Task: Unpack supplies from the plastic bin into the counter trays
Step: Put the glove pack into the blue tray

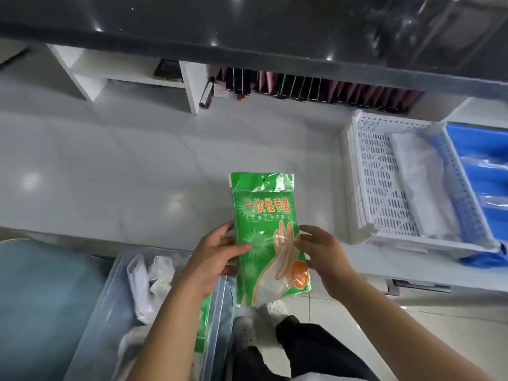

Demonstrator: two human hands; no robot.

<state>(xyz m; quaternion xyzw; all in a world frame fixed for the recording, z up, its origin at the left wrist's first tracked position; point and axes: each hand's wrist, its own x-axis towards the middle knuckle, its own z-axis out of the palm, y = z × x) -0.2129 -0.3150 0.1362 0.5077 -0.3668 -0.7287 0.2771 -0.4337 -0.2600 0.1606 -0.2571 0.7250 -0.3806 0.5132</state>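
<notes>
My left hand [217, 254] grips the left edge of a green packet of disposable gloves [265, 235], thumb laid across its front and fingers curled behind. My right hand [321, 251] pinches the packet's right edge, fingertips on the printed glove picture. Between them the packet is held upright in the air, above the near edge of the white counter [137, 166] and just over the right rim of the clear plastic bin [110, 306].

The bin sits low at my left, below counter height. Inside it I see crumpled white plastic bags [148, 281] and, under my left forearm, a sliver of another green packet [202, 325]; what lies deeper I cannot tell.

On the counter to my right stands a white perforated tray [379, 171], holding a long pack of something white wrapped in clear film [420, 182] along its right side; its left half shows bare slotted floor. Touching its right wall is a blue tray [456, 138], with blue items under glossy film [489, 182] in it, too blurred to name. The green packet is well apart from both trays.
</notes>
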